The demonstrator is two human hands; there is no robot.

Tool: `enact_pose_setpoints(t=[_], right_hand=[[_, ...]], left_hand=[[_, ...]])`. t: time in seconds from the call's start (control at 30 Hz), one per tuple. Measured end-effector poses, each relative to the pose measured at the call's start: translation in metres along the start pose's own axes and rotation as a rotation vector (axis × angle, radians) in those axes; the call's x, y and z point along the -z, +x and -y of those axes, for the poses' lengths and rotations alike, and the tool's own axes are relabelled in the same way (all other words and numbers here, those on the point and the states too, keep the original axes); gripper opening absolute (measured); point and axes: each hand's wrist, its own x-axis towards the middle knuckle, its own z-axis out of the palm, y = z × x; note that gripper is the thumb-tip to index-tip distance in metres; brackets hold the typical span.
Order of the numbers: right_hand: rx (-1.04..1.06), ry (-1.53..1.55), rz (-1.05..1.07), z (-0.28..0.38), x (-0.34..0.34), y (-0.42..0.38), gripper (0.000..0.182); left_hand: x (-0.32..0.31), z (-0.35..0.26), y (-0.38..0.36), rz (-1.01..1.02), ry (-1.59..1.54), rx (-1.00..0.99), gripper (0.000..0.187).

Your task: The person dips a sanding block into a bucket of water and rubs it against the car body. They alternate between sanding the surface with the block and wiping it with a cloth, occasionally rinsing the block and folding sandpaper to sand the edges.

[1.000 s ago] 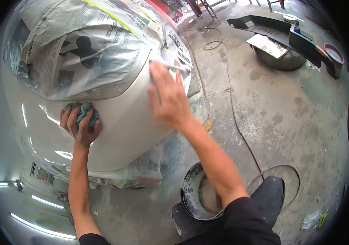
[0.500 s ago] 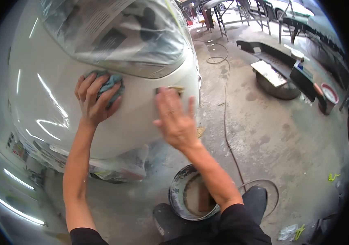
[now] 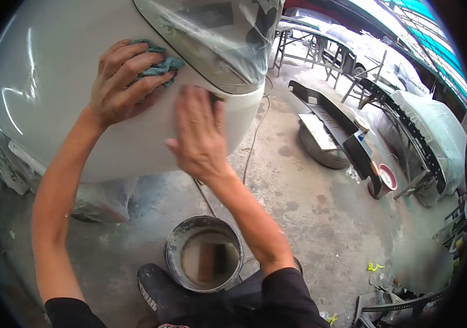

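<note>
A pale, glossy car body panel (image 3: 75,60) curves across the upper left. My left hand (image 3: 114,90) rests on it, fingers curled around a crumpled teal cloth (image 3: 162,68). To its right, my right hand (image 3: 199,131) lies over a small sanding pad (image 3: 216,99) against the panel. Only a dark, yellowish edge of that pad shows; my fingers cover the rest. Just above both hands, clear plastic film (image 3: 228,41) covers the lamp area.
A bucket (image 3: 172,254) of murky water stands by my boots, with a brown block (image 3: 206,262) in it. To the right, a black bumper part (image 3: 326,117) lies over a round tub (image 3: 321,150). A hose (image 3: 252,139) crosses the floor; trestles (image 3: 312,41) stand behind.
The view has shifted, so bucket and floor things appear further left. Both hands remain at the panel, left on the cloth; my right hand is now closer to the left one.
</note>
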Motion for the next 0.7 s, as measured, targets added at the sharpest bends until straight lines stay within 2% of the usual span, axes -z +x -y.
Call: enact_pose_setpoints(t=[0.1,0.23,0.4,0.5,0.6,0.7], right_hand=[[0.096,-0.188,0.024,-0.022,0.004,-0.011,0.07],[-0.371,0.119,-0.298,-0.036,0.007,-0.035,0.063],[-0.527,-0.017,-0.314,0.05,-0.031,-0.016,0.067],[-0.66,-0.09,-0.347,0.013,-0.012,0.005,0.069],[-0.763,0.003,-0.417,0.007,-0.01,0.021,0.065],[-0.611,0.038,-0.384,0.032,-0.024,-0.011,0.061]], left_hand=[[0.0,0.001,-0.001,0.0,-0.006,-0.001,0.035],[-0.001,-0.001,-0.004,0.005,-0.008,0.001,0.036],[0.0,0.0,0.0,0.004,-0.002,0.0,0.034],[-0.001,0.001,-0.001,0.016,-0.001,0.001,0.034],[0.001,0.0,0.0,0.024,-0.002,-0.004,0.033],[0.0,0.0,0.0,0.021,0.003,-0.003,0.033]])
